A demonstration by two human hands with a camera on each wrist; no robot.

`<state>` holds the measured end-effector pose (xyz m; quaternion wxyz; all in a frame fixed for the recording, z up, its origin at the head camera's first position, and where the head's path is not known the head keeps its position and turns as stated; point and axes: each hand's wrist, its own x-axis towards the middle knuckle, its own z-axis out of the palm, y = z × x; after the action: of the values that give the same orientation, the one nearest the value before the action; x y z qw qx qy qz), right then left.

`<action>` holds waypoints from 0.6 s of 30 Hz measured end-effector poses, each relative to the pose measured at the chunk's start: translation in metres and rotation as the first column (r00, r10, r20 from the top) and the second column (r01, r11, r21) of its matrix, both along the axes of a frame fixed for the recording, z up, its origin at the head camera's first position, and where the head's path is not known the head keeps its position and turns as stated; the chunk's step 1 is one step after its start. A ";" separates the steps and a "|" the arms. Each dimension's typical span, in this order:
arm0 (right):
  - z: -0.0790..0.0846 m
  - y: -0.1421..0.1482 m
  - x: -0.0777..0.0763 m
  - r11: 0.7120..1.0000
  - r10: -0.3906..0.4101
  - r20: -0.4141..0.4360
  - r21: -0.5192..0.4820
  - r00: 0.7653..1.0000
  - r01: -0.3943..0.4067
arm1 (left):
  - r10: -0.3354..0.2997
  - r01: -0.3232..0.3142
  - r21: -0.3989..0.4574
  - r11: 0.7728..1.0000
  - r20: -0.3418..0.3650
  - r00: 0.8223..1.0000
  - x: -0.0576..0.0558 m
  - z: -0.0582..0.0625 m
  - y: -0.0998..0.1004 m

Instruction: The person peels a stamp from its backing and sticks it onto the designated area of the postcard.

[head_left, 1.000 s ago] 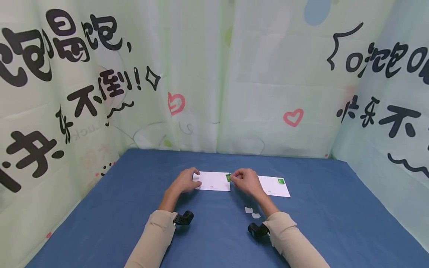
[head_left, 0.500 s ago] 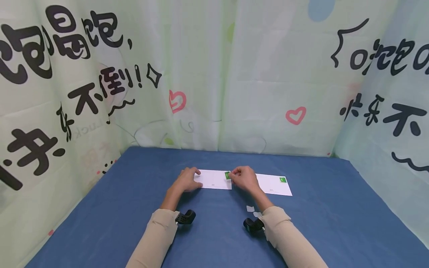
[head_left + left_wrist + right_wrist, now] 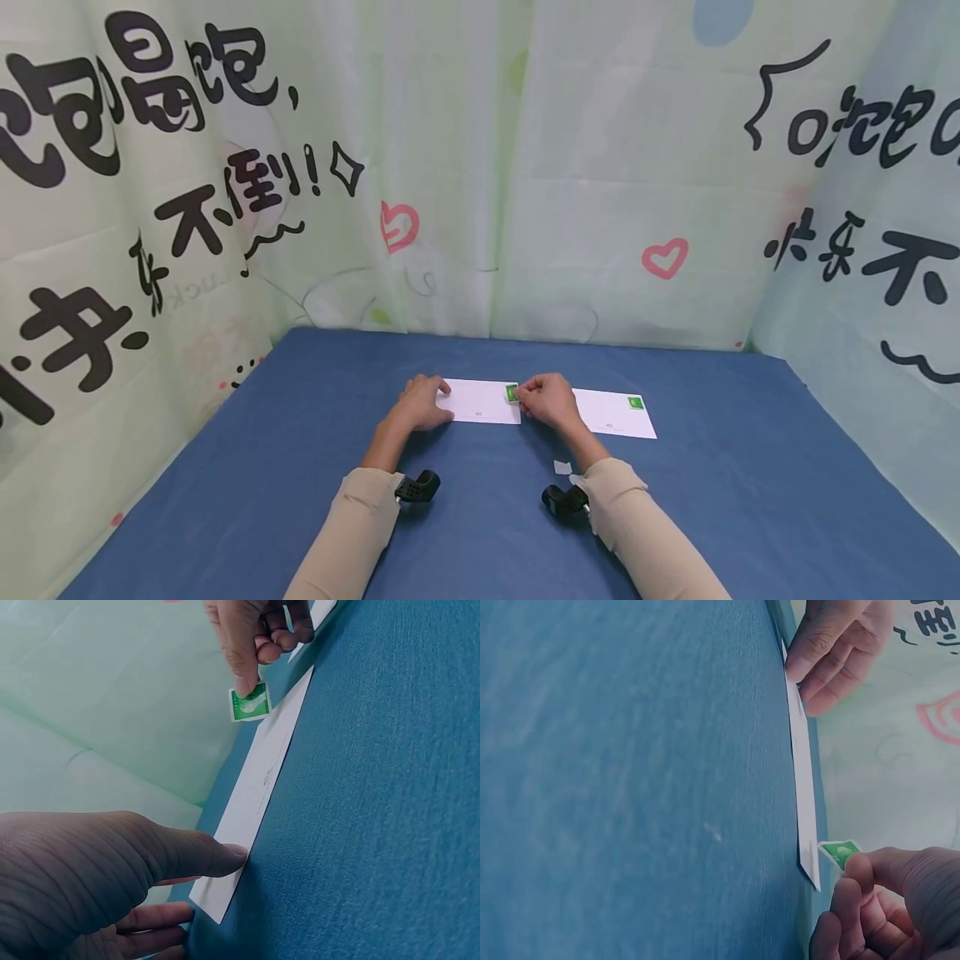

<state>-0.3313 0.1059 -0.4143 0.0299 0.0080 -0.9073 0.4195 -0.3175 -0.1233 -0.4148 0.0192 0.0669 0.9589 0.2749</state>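
Note:
A white envelope (image 3: 486,402) lies flat at the middle of the blue table. Across its left end rests my left hand (image 3: 417,405), thumb (image 3: 223,857) extended on the near edge and the other fingers by the far edge. Between right thumb and index finger, my right hand (image 3: 551,400) pinches a green postage stamp (image 3: 250,703) with a pale border. The stamp overlaps the envelope's upper right corner in the head view; in the right wrist view it tilts close over that end. My right hand's other fingers are curled below it.
A second white envelope (image 3: 617,413), with a green stamp (image 3: 636,402) in its upper right corner, lies to the right, partly behind my right hand. Small white paper scraps (image 3: 562,467) lie near my right forearm. Printed curtains surround the blue table (image 3: 480,517).
The stamp in my right hand has shifted slightly left, further over the envelope's corner. My right forearm has lowered and partly covers one scrap. My left hand stays on the envelope.

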 end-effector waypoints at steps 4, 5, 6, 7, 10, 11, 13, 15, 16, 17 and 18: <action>-0.001 -0.002 -0.001 1.000 -0.010 0.005 -0.007 1.000 0.010 | -0.001 0.001 -0.002 1.000 0.000 1.000 0.001 0.000 0.001; -0.002 -0.003 -0.002 1.000 -0.012 0.007 -0.009 1.000 0.012 | -0.001 0.001 -0.002 1.000 0.000 1.000 0.001 0.001 0.001; -0.002 -0.003 -0.002 1.000 -0.013 0.007 -0.010 1.000 0.013 | 0.000 0.000 -0.003 1.000 0.001 1.000 0.002 0.001 0.001; -0.002 -0.004 -0.002 1.000 -0.015 0.009 -0.011 1.000 0.015 | 0.000 0.000 -0.003 1.000 0.001 1.000 0.002 0.001 0.001; -0.001 -0.005 -0.003 1.000 -0.021 0.020 -0.019 1.000 0.021 | 0.003 -0.003 -0.004 1.000 0.001 1.000 0.003 0.002 0.001; -0.001 -0.005 -0.003 0.999 -0.023 0.024 -0.021 0.999 0.024 | 0.003 -0.003 -0.003 1.000 0.000 1.000 0.004 0.002 0.001; -0.001 -0.006 -0.003 0.999 -0.024 0.025 -0.021 0.999 0.024 | 0.004 -0.004 0.001 1.000 -0.001 1.000 0.005 0.003 0.001; -0.001 -0.006 -0.003 0.999 -0.027 0.023 -0.017 0.999 0.027 | 0.004 -0.004 0.002 1.000 -0.006 1.000 0.006 0.004 0.002; -0.002 -0.007 -0.003 0.999 -0.029 0.023 -0.015 0.999 0.029 | 0.006 -0.006 0.002 1.000 -0.006 1.000 0.006 0.004 0.002; -0.002 -0.007 -0.004 0.999 -0.032 0.022 -0.012 0.999 0.032 | 0.007 -0.007 0.003 1.000 -0.005 1.000 0.006 0.004 0.002; -0.002 -0.008 -0.004 0.999 -0.034 0.022 -0.008 0.999 0.035 | 0.008 -0.008 0.002 1.000 -0.005 1.000 0.006 0.003 0.002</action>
<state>-0.3357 0.0983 -0.4166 0.0272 -0.0124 -0.9058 0.4227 -0.3111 -0.1216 -0.4113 0.0158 0.0638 0.9589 0.2760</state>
